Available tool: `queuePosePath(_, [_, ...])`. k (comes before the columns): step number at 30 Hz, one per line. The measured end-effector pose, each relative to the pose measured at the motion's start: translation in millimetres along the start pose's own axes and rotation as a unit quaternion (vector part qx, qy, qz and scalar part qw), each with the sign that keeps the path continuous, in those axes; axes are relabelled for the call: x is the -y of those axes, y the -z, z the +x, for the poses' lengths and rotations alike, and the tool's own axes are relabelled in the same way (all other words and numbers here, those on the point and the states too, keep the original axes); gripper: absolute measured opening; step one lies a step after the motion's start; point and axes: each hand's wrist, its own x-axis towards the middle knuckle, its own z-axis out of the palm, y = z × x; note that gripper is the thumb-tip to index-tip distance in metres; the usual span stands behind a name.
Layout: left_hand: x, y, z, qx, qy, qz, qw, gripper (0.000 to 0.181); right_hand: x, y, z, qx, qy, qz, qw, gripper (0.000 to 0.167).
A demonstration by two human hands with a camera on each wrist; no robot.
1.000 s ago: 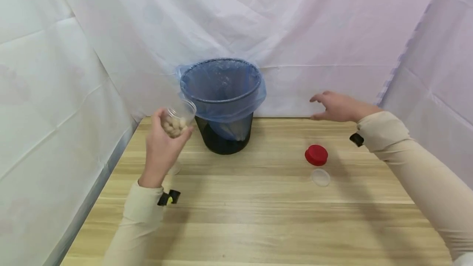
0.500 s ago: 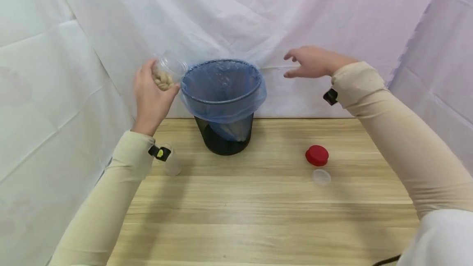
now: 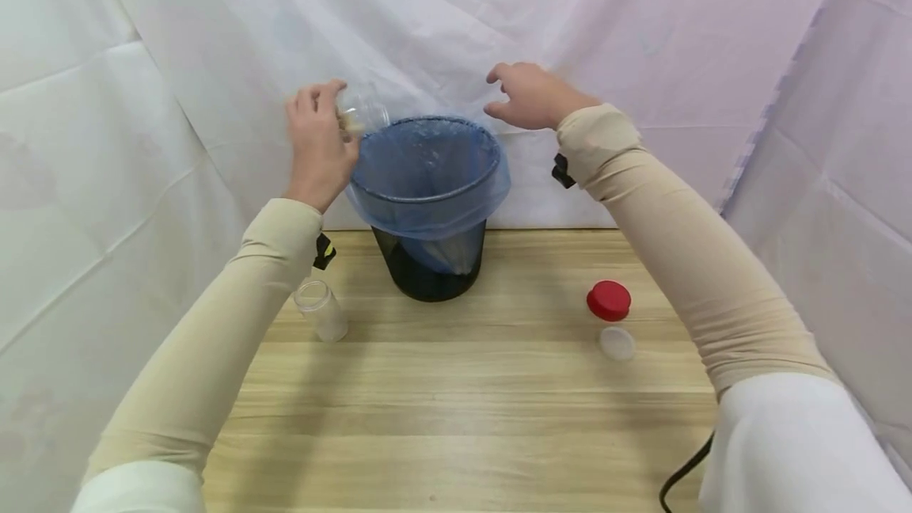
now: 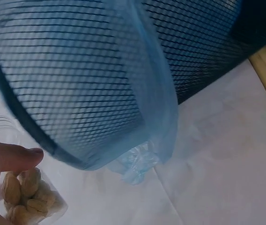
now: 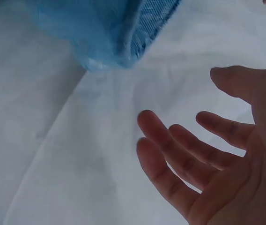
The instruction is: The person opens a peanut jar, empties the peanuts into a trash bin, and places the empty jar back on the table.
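Note:
My left hand (image 3: 321,141) grips a clear plastic jar (image 3: 366,111), tilted on its side with its mouth toward the bin. Several tan, oval nuts (image 4: 27,197) lie at the jar's bottom in the left wrist view. The mouth is at the left rim of a black mesh waste bin (image 3: 427,287) lined with a blue bag (image 3: 427,216). Beyond the bin's right rim, my right hand (image 3: 534,97) hovers in the air, holding nothing. In the right wrist view its fingers (image 5: 170,159) are spread and slightly bent.
A second clear jar (image 3: 324,311) stands upright on the wooden table (image 3: 456,402), near the left forearm. On the right lie a red lid (image 3: 609,301) and a translucent disc (image 3: 617,343). White cloth (image 3: 442,30) hangs behind the bin and on both sides.
My left hand has lifted the jar from beside the bin up to its left rim and tipped it further over. The right hand has moved up and leftward toward the bin.

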Motion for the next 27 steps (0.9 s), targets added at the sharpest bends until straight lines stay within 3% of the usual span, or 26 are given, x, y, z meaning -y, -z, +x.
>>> queuePosePath(4, [3.1, -13.0, 0.3, 0.005, -0.041, 0.033, 0.9986, 0.061, 5, -19, 10.9, -0.012, -0.010, 0.000, 0.9999, 0.061])
queuePosePath(11, [5.3, -26.3, -1.3, 0.024, -0.064, 0.060, 0.9959, 0.050, 7, -53, 23.4, -0.030, -0.015, -0.024, 0.9991, 0.050])
queuePosePath(15, [3.0, -28.9, -1.8, 0.024, -0.089, 0.090, 0.9916, 0.054, 4, -68, 27.7, -0.048, -0.007, -0.013, 0.9988, 0.047])
queuePosePath(21, [-3.8, -32.7, -2.7, 0.017, -0.133, 0.154, 0.9789, 0.058, -3, -78, 30.7, -0.065, -0.008, 0.016, 0.9977, 0.050])
queuePosePath(27, [-6.8, -33.9, -1.8, 0.027, -0.143, 0.177, 0.9732, 0.056, -2, -81, 31.3, -0.079, -0.021, 0.027, 0.9963, 0.050])
